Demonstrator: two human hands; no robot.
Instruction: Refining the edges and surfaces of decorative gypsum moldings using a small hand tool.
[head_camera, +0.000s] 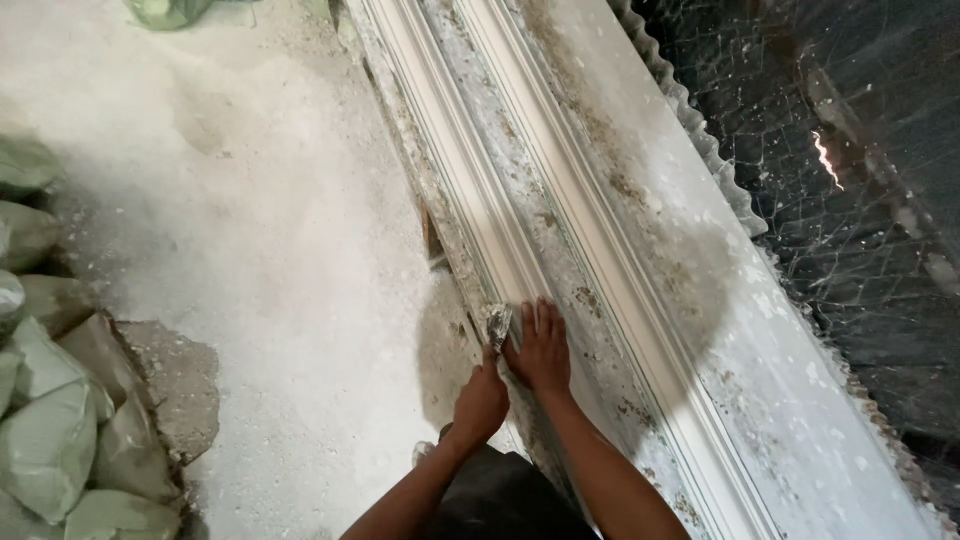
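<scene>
A long white plaster moulding (560, 250) lies on a dusty worktop (800, 380). It is the big thing here, so everything is told from it. It runs a long way, from the top middle of the view down to the bottom right. Its ridges and grooves run the same way.

The left hand (482, 402) is at the near left edge of the moulding. Its grip is clenched around the handle of a small scraper (497, 325). The flat metal blade points up and away from the person and sits on the moulding's left ridge. The blade lies nearly along the moulding's long line.

The right hand (541, 350) lies flat on the moulding, just right of the blade and touching it. Its fingers are spread and stretched out, so its grip is released and holds nothing. Both hands are close together, and the left one has the tool.

Left of the moulding is a floor (250, 230) covered in white powder. Further left, well apart from the moulding, grey-green sacks (60, 430) are piled up. They are shut, so what is inside cannot be seen. Another greenish bag (165, 10) shows at the top edge. Right of the worktop is dark netting (850, 150).
</scene>
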